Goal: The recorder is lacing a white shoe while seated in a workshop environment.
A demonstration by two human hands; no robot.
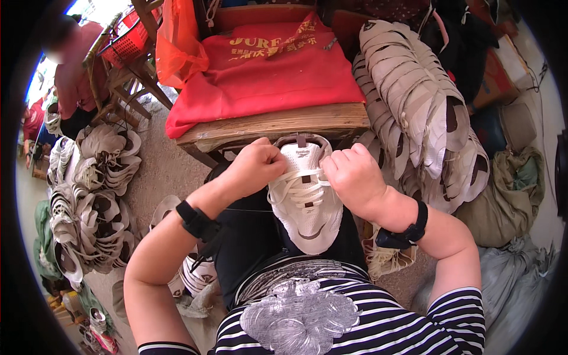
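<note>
A white shoe upper (pixel 305 228) rests over my lap, its toe toward me and its dark-lined collar at the bench edge. Cream shoelace (pixel 303 190) criss-crosses its front through the eyelets. On the left side of the upper, my left hand (pixel 259 162) is closed, with lace running into its fingers. Opposite it, my right hand (pixel 357 176) is also closed on the lace, knuckles up beside the collar. The fingertips of both hands are partly hidden. A thin pale strand (pixel 245 210) stretches left from the upper.
A wooden bench (pixel 275 123) draped with red cloth (pixel 266 80) stands just ahead. Nested shoe uppers (pixel 414 89) are stacked at its right; more piles (pixel 89 219) lie at left. Another person (pixel 80 71) sits far left, near a red basket (pixel 127 44). Sacks (pixel 503 201) lie right.
</note>
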